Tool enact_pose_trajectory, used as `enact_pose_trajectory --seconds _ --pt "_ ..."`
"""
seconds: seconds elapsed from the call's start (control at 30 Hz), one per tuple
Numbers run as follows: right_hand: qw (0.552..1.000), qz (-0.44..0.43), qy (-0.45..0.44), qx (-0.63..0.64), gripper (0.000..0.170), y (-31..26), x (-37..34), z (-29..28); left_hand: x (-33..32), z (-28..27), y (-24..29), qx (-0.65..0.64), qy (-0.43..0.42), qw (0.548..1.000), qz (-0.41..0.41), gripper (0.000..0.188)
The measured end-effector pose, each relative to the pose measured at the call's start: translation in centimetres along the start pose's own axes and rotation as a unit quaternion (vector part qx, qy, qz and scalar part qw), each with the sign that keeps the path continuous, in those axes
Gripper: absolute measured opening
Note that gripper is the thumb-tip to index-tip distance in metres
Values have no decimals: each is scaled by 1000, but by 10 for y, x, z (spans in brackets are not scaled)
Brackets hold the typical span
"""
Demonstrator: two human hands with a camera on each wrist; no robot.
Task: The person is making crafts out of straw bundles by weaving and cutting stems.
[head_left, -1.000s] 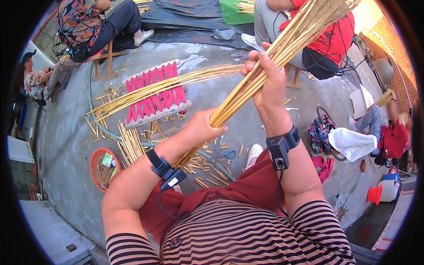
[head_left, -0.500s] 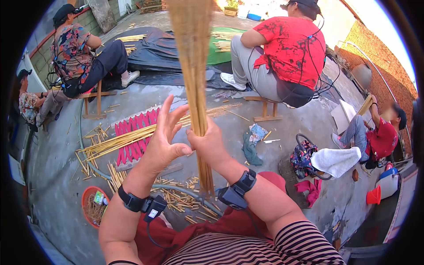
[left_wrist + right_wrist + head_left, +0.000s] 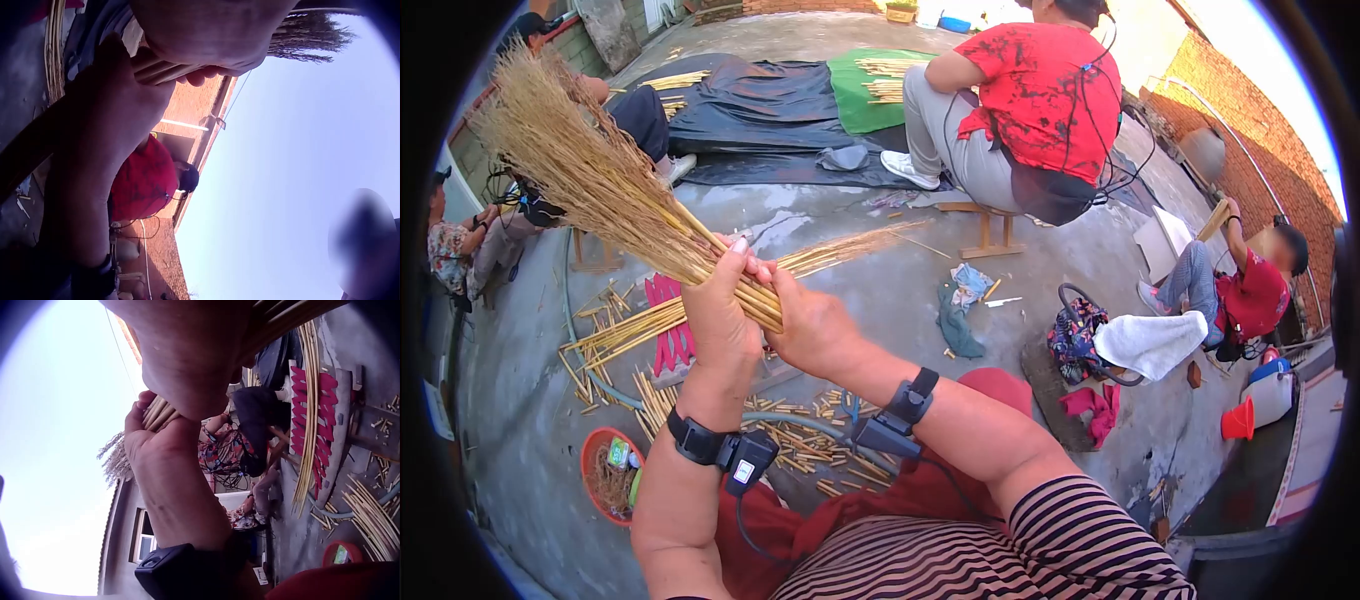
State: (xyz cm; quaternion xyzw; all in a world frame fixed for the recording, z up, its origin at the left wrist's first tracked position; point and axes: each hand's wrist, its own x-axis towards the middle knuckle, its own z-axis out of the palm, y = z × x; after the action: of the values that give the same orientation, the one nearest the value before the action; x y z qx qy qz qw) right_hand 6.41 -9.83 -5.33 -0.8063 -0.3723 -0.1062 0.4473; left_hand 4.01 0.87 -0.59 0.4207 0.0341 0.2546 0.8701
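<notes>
A bundle of stalks with feathery tops (image 3: pixel 600 170) slants towards the upper left in the head view. The left hand (image 3: pixel 725 315) grips it near the bare ends, fingers curled round. Close against it, the right hand (image 3: pixel 812 325) also has its fingers round the stalks' lower part. In the left wrist view, stalks (image 3: pixel 156 70) run between the two hands. Seen from the right wrist, the left hand (image 3: pixel 178 469) curls round the stalk ends (image 3: pixel 160 414), and part of the right hand (image 3: pixel 187 356) fills the top.
Long stalks (image 3: pixel 625 335) lie across a pink-laced rack (image 3: pixel 668 335) on the floor. Cut pieces (image 3: pixel 800 440) are scattered by a hose, with an orange basket (image 3: pixel 605 505) at left. A seated person in red (image 3: pixel 1040 110) is ahead; a bag (image 3: pixel 1075 335) stands right.
The bundle has swung from the upper right, through upright, to the upper left. The left hand let go, spread its fingers, and now grips it again beside the right hand.
</notes>
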Motion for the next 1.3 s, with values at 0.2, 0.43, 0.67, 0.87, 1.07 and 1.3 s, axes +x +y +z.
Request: enact_pose_trajectory --seconds 0.2,0.43,0.67,0.87,1.07,1.3 --pt "996 -55 30 70 52 -5 -7 -2 11 -6 33 -35 -29 998 39 14" --pt "994 53 -98 -22 24 5 -9 -4 24 -31 56 -59 -25 996 65 13" --pt "987 77 -99 105 17 3 -17 10 21 -26 55 -14 -104 991 82 44" --pt "869 183 -257 382 13 -13 -16 -1 22 -31 53 -66 -271 960 24 90" --pt "648 241 -416 591 17 -6 -20 -2 30 -50 35 -137 -391 910 -37 96" --pt "629 236 -394 627 21 -4 -26 10 32 -46 30 -127 -293 941 -109 16"
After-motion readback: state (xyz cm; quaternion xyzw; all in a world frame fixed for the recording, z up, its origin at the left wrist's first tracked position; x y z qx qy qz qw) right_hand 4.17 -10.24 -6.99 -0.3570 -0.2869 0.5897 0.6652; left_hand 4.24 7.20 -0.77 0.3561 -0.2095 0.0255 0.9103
